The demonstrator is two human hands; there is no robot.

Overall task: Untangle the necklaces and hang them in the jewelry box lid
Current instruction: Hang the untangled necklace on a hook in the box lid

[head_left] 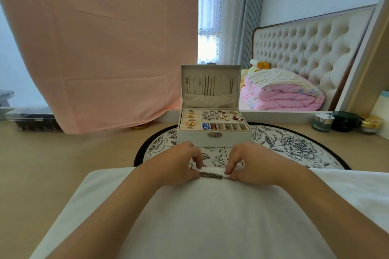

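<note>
Silver-toned chain (211, 175), bunched into one short, tangled strand, lies drawn out between your two hands on the white cloth (200, 216) just in front of the jewelry box (214, 139).

The job looks partly done. In the lid (210, 69), standing upright at the back of the box, several thin necklaces (205, 86) already hang side by side. Their lower ends drop behind the fabric pocket (209, 100) across the lid's base. A gap shows toward the lid's right side, which suggests room for more, though the hooks are too small to make out. What remains, by this view, is the bunch in front of the box. It has yet to be pulled apart and carried up to the lid, and how many necklaces it holds cannot be told.

Your left hand (181, 164), near the box's front left corner, is curled downward. Its thumb and fingertips pinch the left end of the chain. Your right hand (248, 164), toward the box's front right, mirrors it and pinches the thinner right end. Neither hand is spread, and both rest low on the cloth. The box's open tray (223, 126) of rings and earrings sits just behind them, untouched.
</note>
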